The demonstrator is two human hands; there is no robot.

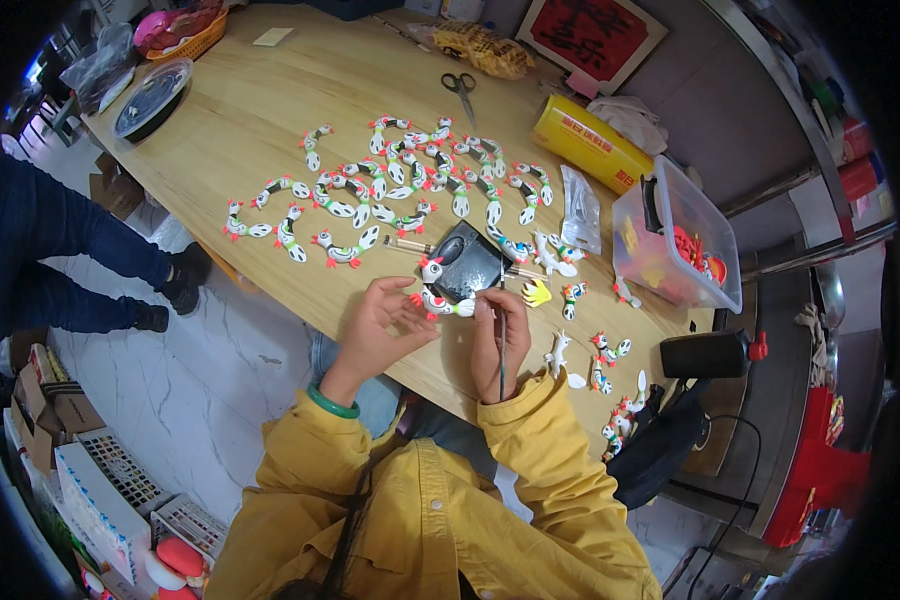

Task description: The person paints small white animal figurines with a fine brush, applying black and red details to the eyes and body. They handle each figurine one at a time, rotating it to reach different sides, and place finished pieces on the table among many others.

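My right hand (501,337) grips a thin paintbrush (503,330) upright and pinches the white tail of a small painted bird figurine (436,301) between thumb and finger. My left hand (390,322), fingers apart, is beside the bird's red feet; whether it touches them I cannot tell. Just beyond the bird lies a black ink dish (465,262) with a wet surface. Many similar white birds with red combs, black backs and green marks (345,247) are spread over the wooden table. A plain white figurine (558,352) and a yellow piece (536,292) lie to the right.
Scissors (461,94) lie at the back. A yellow box of film (592,142), a clear plastic tub (675,240) with red pieces and a black bottle (705,354) stand at the right. A round black container (152,101) sits by the left edge. Another person's legs (82,247) are at the left.
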